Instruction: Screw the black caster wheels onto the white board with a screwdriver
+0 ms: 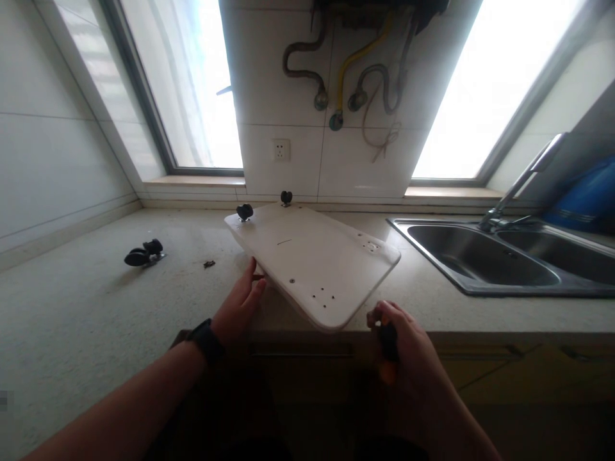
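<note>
The left hand (239,306), a dark watch (206,339) on its wrist, lies open with fingers stretched out, its fingertips touching the near left edge of a white board (312,262). The right hand (408,358) is curled closed around a tool with a black and orange handle (388,355), held just below the board's near corner. The board is flat, smooth and rounded at the corners, with small drilled holes near both hands; it lies slanted on the counter (96,307), its near corner jutting past the edge. Two black caster wheels (245,211) stand up at its far end. Well to the left of the left hand lies a loose black caster (143,253). The counter is pale speckled stone. Beyond the right hand sits a steel double sink (504,262) with a tap (523,176). White tiles, an outlet (281,150), pipes (350,70) and bright windows (192,83) fill the wall behind
</note>
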{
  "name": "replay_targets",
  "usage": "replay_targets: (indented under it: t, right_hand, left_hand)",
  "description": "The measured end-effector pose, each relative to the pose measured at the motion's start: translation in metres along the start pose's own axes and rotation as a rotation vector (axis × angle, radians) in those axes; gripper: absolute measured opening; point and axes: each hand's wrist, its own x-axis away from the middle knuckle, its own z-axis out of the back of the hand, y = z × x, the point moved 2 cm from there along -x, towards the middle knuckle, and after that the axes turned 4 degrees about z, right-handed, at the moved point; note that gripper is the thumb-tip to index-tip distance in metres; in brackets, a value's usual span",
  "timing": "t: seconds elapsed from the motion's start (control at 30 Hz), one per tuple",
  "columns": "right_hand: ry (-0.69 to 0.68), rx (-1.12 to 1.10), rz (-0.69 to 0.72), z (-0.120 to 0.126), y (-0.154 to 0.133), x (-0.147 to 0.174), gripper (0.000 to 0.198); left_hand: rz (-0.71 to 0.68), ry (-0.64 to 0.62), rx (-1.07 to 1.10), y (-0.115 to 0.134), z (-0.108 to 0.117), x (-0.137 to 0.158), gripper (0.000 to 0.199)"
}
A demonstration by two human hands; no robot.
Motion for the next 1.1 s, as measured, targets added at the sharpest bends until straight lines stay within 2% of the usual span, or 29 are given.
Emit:
replay_targets:
  t: [0.13,0.53,0.63,0.77,0.83,1.1]
  right_hand:
    - [0.047,-0.034,0.049,0.015,-0.006,-0.016,0.035]
    - [0.039,-0.004,0.13,0.006,-0.014,-0.018,0.039]
    - [-0.046,0.057,0.128,0.01,-0.019,-0.008,0.04]
    - [-0.297,0.289,0.099,0.015,-0.019,0.01,0.039]
    - [-0.377,0.39,0.108,0.015,-0.017,0.016,0.039]
    - [-0.45,0.49,0.145,0.009,-0.011,0.014,0.03]
  left_hand:
    - [-0.074,0.019,-0.105,-0.005,-0.004,0.001,0.09]
    - [-0.059,-0.005,-0.112,-0.015,-0.004,-0.002,0.087]
    - [-0.061,-0.007,-0.128,-0.018,-0.004,-0.002,0.088]
    - [-0.062,-0.001,-0.133,-0.019,-0.003,-0.002,0.088]
    - [-0.053,0.005,-0.135,-0.02,-0.003,-0.002,0.089]
    - [-0.04,0.006,-0.122,-0.024,-0.003,-0.004,0.089]
